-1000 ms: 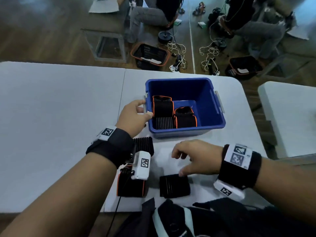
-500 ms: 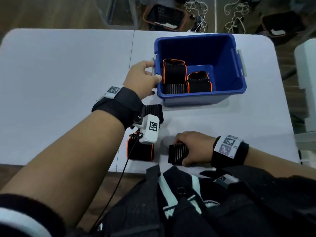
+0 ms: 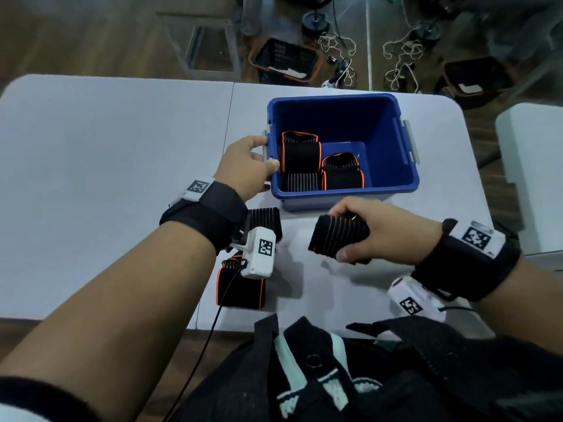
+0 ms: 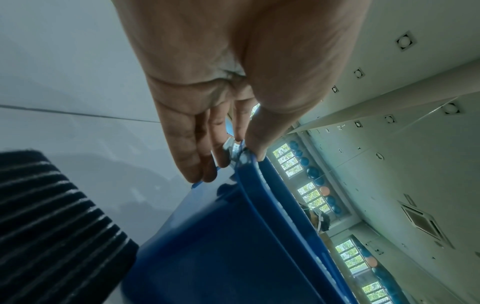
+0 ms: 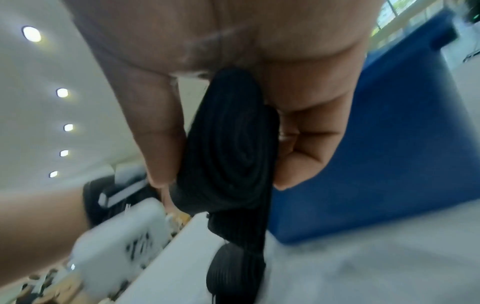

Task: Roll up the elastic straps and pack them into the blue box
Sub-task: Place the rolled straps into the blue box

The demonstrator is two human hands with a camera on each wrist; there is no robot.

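The blue box [image 3: 405, 166] stands on the white table [image 3: 122, 147] and holds three rolled black straps, two of them orange-edged [image 3: 300, 152]. My left hand [image 3: 246, 166] grips the box's left rim, thumb over the edge [image 4: 255, 148]. My right hand [image 3: 374, 236] holds a rolled black ribbed strap [image 3: 336, 239] just above the table in front of the box; the roll's spiral end [image 5: 233, 144] shows between thumb and fingers. Another black roll [image 3: 265, 220] and an orange-edged roll [image 3: 240, 287] lie on the table under my left wrist.
The table's near edge runs just behind the orange-edged roll. A second white table [image 3: 533, 166] stands to the right. Two baskets [image 3: 285, 60] and cables lie on the floor beyond the far edge. Dark clothing [image 3: 335, 376] fills the bottom of the head view.
My right hand has lifted the black rolled strap off the table near the front edge and carried it up toward the box. My left hand stays on the box rim.
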